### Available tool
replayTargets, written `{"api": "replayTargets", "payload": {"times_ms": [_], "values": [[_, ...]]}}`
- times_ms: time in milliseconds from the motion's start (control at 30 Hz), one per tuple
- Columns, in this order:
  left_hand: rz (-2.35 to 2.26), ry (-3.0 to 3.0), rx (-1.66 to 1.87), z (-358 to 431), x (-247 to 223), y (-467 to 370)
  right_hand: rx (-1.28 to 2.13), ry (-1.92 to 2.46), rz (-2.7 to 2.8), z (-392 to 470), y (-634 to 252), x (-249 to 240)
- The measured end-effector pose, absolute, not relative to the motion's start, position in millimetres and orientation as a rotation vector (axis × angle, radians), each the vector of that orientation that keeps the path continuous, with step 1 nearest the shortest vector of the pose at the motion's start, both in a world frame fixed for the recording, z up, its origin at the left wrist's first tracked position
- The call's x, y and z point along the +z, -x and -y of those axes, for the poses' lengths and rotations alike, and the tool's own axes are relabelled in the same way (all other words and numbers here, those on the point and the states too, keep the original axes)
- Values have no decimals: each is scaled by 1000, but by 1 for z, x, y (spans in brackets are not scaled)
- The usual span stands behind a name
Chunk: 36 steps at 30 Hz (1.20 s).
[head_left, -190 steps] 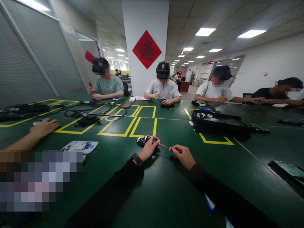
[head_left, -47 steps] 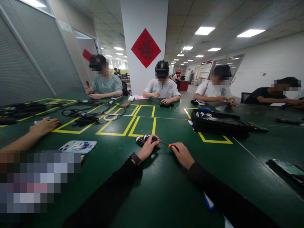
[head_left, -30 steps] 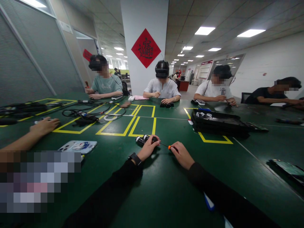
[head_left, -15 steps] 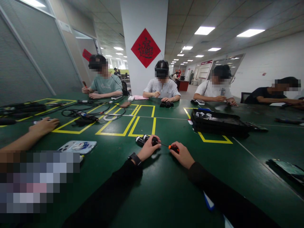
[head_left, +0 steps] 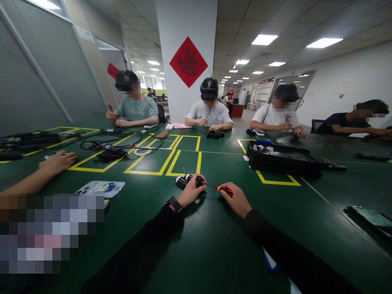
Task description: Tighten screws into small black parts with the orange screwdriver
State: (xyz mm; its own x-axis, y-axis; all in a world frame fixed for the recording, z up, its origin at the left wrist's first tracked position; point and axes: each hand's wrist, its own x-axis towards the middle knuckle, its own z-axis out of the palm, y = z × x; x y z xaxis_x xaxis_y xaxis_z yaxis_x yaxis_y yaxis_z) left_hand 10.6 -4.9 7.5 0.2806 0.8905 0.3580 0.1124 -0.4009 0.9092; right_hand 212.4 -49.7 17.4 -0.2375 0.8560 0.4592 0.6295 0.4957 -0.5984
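Observation:
My left hand, with a dark watch on its wrist, is closed around a black twin-cylinder device with white bands. The fingers hide much of its near end. In my right hand is a screwdriver with an orange and black handle, gripped between thumb and fingers. Its thin shaft points left to the end of the device by my left fingertips. Whether the tip sits in a screw is too small to make out.
Left of my arms lies a phone, near a co-worker's hand. Cables spread beyond it. A black tray sits at the right, and a dark device with a greenish screen lies at the near right. Other people sit across the table.
The screwdriver handle shows more orange-red than before, as if turned slightly in my right hand. Both hands stay in almost the same place, and the device has not visibly moved.

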Motion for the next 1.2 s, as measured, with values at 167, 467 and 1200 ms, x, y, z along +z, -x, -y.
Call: {"api": "replayTargets", "payload": {"times_ms": [167,467,1200], "values": [[-914,-1744,1209,4,7,-10,336,1218,1950,54,-211,22],[-899,-1662,1193,5,8,-10,344,1278,1977,59,-207,22],[-692,-1346,1106,9,15,-7,433,1207,2022,65,-206,28]]}}
